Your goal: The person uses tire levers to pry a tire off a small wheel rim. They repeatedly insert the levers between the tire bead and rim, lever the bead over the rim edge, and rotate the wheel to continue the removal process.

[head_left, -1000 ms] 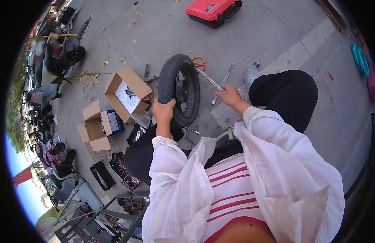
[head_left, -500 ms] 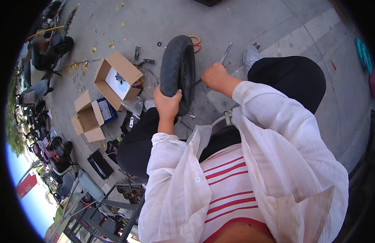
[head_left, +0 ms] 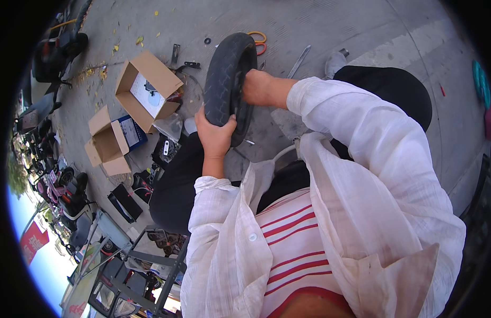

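Observation:
A black tyre (head_left: 219,79) stands upright between my knees, its open inner side turned to the right. My left hand (head_left: 214,135) grips its lower near part, with the thumb over the inner edge and the fingers on the tread. Into the tyre's opening reaches my right hand (head_left: 258,87); its fingers are hidden behind the rim, so what they hold cannot be made out. Just beyond the tyre lie the orange and yellow handles of scissors (head_left: 262,49). To the right of them is a long flat metal tool (head_left: 299,61) on the ground.
Two open cardboard boxes (head_left: 156,68) lie on the left, with a blue box (head_left: 129,132) by the nearer one. A black ring (head_left: 207,41) and a black bracket (head_left: 175,54) rest farther out. Parked scooters (head_left: 57,58) line the left side. A black tray (head_left: 124,202) sits at lower left.
My right hand, a fist beside the tyre with a dark strip running from it, has moved left into the tyre's opening. My left hand keeps its grip; the tyre has shifted slightly in view.

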{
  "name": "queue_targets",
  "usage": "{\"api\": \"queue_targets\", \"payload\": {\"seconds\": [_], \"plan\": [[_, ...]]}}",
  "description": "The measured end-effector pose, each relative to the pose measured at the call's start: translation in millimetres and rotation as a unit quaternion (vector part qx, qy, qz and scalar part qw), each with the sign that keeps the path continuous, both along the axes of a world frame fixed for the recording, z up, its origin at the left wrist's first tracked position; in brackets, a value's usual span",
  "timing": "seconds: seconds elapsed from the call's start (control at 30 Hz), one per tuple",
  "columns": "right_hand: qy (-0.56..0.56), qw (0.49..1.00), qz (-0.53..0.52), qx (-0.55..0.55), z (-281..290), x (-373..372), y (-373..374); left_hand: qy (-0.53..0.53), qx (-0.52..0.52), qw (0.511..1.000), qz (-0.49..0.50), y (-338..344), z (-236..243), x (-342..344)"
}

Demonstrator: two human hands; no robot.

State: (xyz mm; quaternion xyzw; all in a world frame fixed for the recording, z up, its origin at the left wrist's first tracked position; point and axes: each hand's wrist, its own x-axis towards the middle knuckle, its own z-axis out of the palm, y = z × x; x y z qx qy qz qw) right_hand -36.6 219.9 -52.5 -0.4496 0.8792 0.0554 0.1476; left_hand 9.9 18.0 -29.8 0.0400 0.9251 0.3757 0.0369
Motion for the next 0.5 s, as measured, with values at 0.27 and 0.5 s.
{"api": "queue_targets", "payload": {"seconds": [0.27, 0.5], "plan": [[0.016, 0.997, 0.07, -0.025, 7, -24, -1, 0.005, -0.006, 1.0, 0.0, 0, 3, 0], [0.014, 0.995, 0.076, -0.057, -21, -30, 1, 0.005, -0.007, 1.0, -0.004, -3, 2, 1]]}}
